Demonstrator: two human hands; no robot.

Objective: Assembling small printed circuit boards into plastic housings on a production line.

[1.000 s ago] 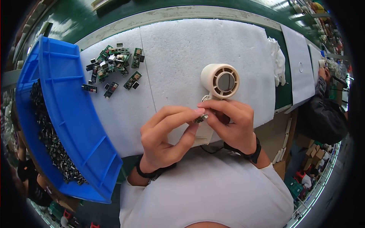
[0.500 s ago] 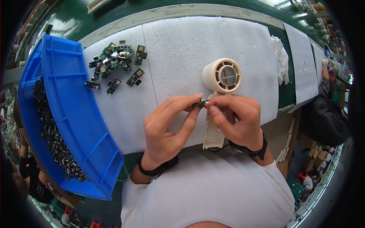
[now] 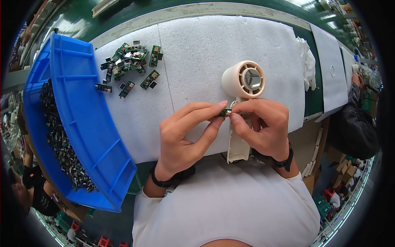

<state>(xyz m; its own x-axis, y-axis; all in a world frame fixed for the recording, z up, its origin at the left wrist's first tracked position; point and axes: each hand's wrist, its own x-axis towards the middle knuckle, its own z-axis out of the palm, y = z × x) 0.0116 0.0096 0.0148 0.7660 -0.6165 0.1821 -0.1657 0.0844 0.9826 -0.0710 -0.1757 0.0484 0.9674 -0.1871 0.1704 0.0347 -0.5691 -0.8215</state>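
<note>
Between the thumb and forefinger of my left hand (image 3: pixel 185 133) is a small green circuit board (image 3: pixel 224 112), held up over the white mat. My right hand (image 3: pixel 265 125) pinches at the board's right end, where a bit of red shows by the fingertips; the piece in that pinch is too small to make out. Just under and beyond my right hand lies a cream handheld fan, its round head (image 3: pixel 231 82) resting on the mat with the grille facing up. The fan's opened handle (image 3: pixel 238 150) points toward me, partly covered by my right hand.
Several loose circuit boards (image 3: pixel 131 61) lie heaped at the mat's (image 3: pixel 193 49) far left. A blue bin (image 3: pixel 88 119) full of small dark parts stands on the left. White gloves (image 3: pixel 307 64) lie at the mat's right edge. Farther right, another person's dark sleeve (image 3: pixel 352 111) shows.
The whole scene sits slightly farther right in view. Both hands stay together at the board, and my right fingertips appear pressed closer to its end.
</note>
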